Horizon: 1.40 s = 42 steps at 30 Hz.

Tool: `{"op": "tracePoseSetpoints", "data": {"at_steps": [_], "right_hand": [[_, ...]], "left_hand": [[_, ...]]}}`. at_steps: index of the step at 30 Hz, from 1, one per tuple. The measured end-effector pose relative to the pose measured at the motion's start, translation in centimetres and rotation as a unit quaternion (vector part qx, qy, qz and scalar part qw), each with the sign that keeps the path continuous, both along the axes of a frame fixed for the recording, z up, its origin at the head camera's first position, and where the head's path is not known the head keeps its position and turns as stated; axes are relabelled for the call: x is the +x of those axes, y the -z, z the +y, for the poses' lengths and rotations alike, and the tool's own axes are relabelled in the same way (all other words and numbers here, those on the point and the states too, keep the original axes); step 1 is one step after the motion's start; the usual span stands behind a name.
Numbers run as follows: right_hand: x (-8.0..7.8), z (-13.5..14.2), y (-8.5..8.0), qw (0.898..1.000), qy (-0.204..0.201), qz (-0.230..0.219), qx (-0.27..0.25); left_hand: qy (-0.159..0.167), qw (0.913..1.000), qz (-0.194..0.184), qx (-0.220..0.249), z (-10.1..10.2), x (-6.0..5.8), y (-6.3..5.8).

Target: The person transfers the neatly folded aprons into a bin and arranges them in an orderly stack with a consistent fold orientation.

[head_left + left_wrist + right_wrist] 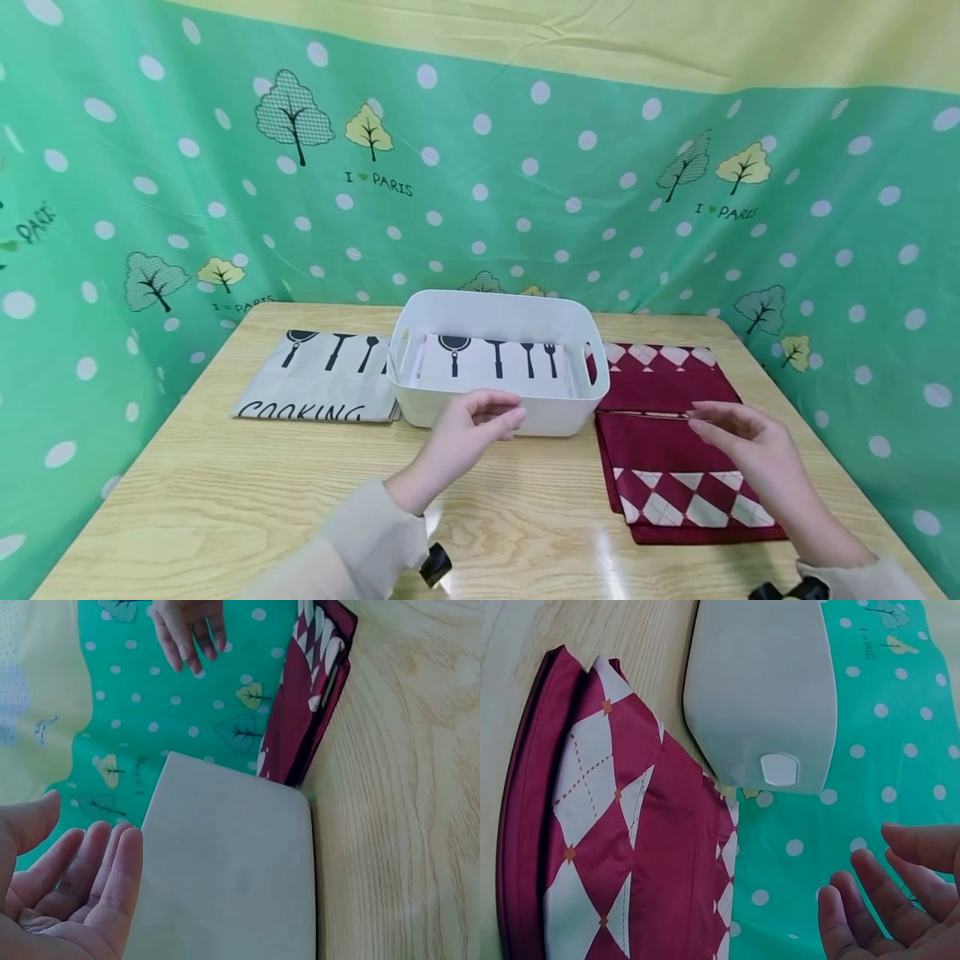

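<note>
My left hand [483, 421] hovers in front of the white plastic basket [495, 414], fingers loosely bent with nothing between them. Inside that basket lies a folded white cloth [491, 358] printed with black kitchen utensils. Over on the right, my right hand [750, 442] hangs above a folded dark red cloth [667, 442] with a white diamond band, holding nothing. The right wrist view shows the fingers [892, 900] relaxed and apart from the red cloth. Behind it lies another red diamond-patterned cloth [660, 387], partly hidden by the basket.
Left of the basket, a folded grey-white cloth [318, 379] with utensil prints and the word COOKING lies flat. All of it rests on a wooden table [247, 492]. A green dotted curtain [480, 167] hangs along the back and both sides.
</note>
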State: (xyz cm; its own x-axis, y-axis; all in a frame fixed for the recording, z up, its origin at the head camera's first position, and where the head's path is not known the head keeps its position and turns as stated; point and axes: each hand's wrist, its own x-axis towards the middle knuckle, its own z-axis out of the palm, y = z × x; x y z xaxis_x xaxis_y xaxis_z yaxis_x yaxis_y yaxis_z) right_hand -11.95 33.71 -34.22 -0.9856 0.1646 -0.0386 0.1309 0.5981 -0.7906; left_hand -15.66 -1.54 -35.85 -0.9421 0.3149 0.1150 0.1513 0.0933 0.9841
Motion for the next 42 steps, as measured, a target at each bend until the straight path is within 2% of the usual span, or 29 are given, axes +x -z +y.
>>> {"op": "tracePoseSetpoints", "data": {"at_steps": [16, 25, 33, 42], "right_hand": [[0.5, 1.3, 0.6, 1.000, 0.010, -0.023, 0.007], [0.8, 1.7, 1.5, 0.999, 0.017, -0.023, -0.014], [1.1, 2.6, 1.8, 0.999, 0.025, -0.020, -0.015], [0.8, 3.9, 2.6, 0.999, 0.015, -0.029, -0.027]], "left_hand": [[0.028, 0.9993, -0.023, 0.013, 2.1, 0.2, 0.6], [0.027, 0.9989, -0.035, 0.017, 2.7, 0.9, 1.2], [0.036, 0.9978, -0.049, 0.024, 3.8, 0.9, 2.3], [0.037, 0.9963, -0.066, 0.042, 5.1, 1.2, 3.2]]}}
